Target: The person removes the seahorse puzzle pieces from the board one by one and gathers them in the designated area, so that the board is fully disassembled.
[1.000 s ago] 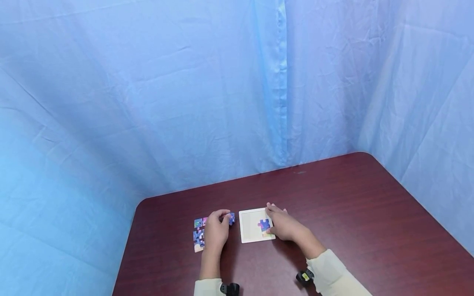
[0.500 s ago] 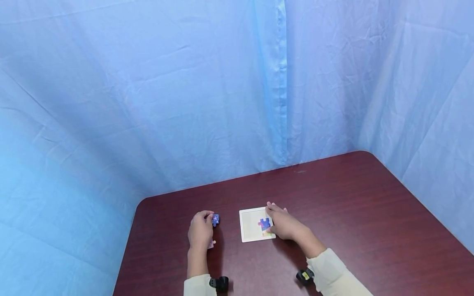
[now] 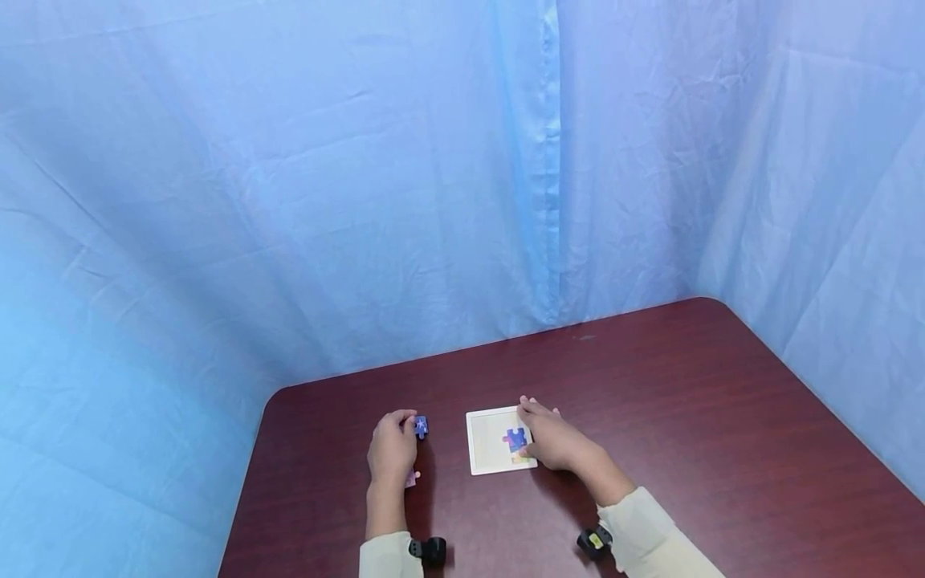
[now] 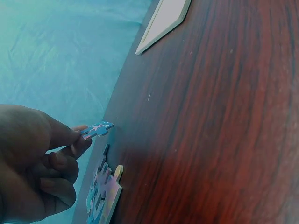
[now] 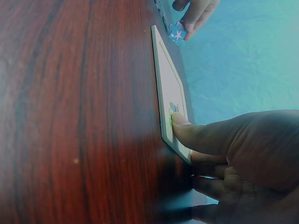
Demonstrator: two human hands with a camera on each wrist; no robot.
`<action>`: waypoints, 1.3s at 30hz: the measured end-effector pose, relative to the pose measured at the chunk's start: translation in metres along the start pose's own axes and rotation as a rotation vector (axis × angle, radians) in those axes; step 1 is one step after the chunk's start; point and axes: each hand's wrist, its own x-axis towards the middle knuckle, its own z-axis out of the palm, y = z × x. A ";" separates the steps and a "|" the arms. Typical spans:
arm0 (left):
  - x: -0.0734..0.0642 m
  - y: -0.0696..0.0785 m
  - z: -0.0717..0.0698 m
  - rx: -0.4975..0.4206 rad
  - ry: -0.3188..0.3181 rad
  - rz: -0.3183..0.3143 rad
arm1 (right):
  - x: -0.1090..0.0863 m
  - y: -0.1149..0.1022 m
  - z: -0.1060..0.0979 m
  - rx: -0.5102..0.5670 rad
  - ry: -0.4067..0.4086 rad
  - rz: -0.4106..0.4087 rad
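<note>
In the head view my left hand (image 3: pixel 391 451) pinches a blue jigsaw piece with a star on it (image 3: pixel 421 427) between thumb and fingertips. The left wrist view shows this jigsaw piece (image 4: pixel 99 129) raised above the table. Below that hand lie other jigsaw pieces (image 4: pixel 103 198), mostly hidden from the head camera. My right hand (image 3: pixel 555 437) holds the right side of a white square puzzle tray (image 3: pixel 491 469), its thumb on top and its fingers at the outer edge. Inside the tray's right part sits a blue piece (image 3: pixel 516 438), partly under the thumb.
The dark red-brown table (image 3: pixel 650 401) has rounded far corners. Light blue curtains (image 3: pixel 433 201) hang behind and beside it. Each wrist wears a black camera (image 3: pixel 594 542) on a strap.
My left hand has carried the star piece leftward, away from the tray, to above the other pieces, then stayed there for the last half second. The right hand and tray have stayed put.
</note>
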 end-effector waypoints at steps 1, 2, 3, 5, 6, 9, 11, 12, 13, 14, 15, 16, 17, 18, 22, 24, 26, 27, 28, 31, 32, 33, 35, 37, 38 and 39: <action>0.001 0.000 0.000 0.002 0.001 0.004 | 0.000 0.000 0.000 0.000 0.001 -0.003; 0.001 0.000 0.000 0.005 -0.003 0.004 | 0.001 0.000 0.000 0.000 0.003 -0.005; 0.002 0.000 0.000 0.012 -0.008 0.006 | 0.001 0.001 0.000 -0.003 0.003 -0.004; 0.003 0.000 0.001 0.027 -0.019 0.008 | 0.001 0.001 0.000 -0.006 0.001 -0.002; 0.004 0.000 0.001 0.038 -0.020 0.011 | 0.001 0.001 0.000 -0.008 0.000 -0.001; 0.006 -0.001 0.001 0.064 -0.022 0.017 | 0.001 0.000 0.000 -0.008 -0.004 -0.004; 0.006 -0.001 0.001 0.069 -0.018 0.020 | 0.001 0.001 0.000 -0.005 -0.006 -0.009; 0.006 -0.001 0.001 0.071 -0.014 0.022 | 0.001 0.000 -0.001 -0.003 -0.007 -0.011; 0.006 -0.001 0.001 0.070 -0.011 0.025 | 0.000 0.000 -0.001 -0.002 -0.008 -0.012; 0.005 -0.001 0.000 0.069 -0.011 0.026 | 0.000 0.000 -0.001 -0.002 -0.009 -0.011; 0.005 -0.001 0.000 0.069 -0.006 0.030 | 0.000 0.000 -0.001 -0.004 -0.010 -0.008; 0.005 -0.001 0.000 0.070 -0.001 0.034 | 0.000 0.000 -0.002 -0.005 -0.012 -0.006; 0.005 -0.001 0.000 0.071 0.006 0.040 | 0.001 0.000 -0.002 -0.006 -0.011 -0.005; 0.005 -0.002 0.000 0.073 0.012 0.043 | 0.001 -0.001 -0.002 -0.009 -0.012 -0.003; 0.004 -0.003 -0.001 0.075 0.020 0.059 | 0.002 -0.001 -0.002 -0.023 -0.015 0.005; 0.002 -0.004 -0.001 0.083 0.025 0.074 | 0.002 -0.001 -0.002 -0.024 -0.018 0.006; -0.001 -0.003 -0.002 0.101 0.027 0.093 | 0.002 -0.001 -0.002 -0.022 -0.023 0.006; -0.003 -0.002 -0.002 0.108 0.024 0.107 | 0.002 -0.001 -0.002 -0.021 -0.024 0.006; -0.005 0.000 -0.001 0.115 0.019 0.124 | 0.002 -0.001 -0.002 -0.017 -0.022 0.004; -0.012 0.008 0.001 0.122 -0.013 0.172 | 0.002 -0.001 -0.003 -0.018 -0.027 0.010; -0.014 0.011 0.002 0.119 -0.024 0.188 | 0.001 -0.001 -0.003 -0.015 -0.026 0.008; -0.017 0.015 0.004 0.115 -0.030 0.203 | 0.001 -0.001 -0.003 -0.015 -0.024 0.005; -0.023 0.022 0.008 0.109 -0.034 0.243 | 0.000 -0.002 -0.003 -0.013 -0.025 0.003; -0.029 0.028 0.013 0.103 -0.040 0.281 | 0.000 -0.003 -0.004 -0.009 -0.023 -0.003; -0.032 0.031 0.015 0.100 -0.045 0.300 | 0.000 -0.003 -0.004 -0.008 -0.021 -0.008; -0.034 0.034 0.018 0.095 -0.050 0.322 | 0.000 -0.003 -0.005 -0.009 -0.021 -0.008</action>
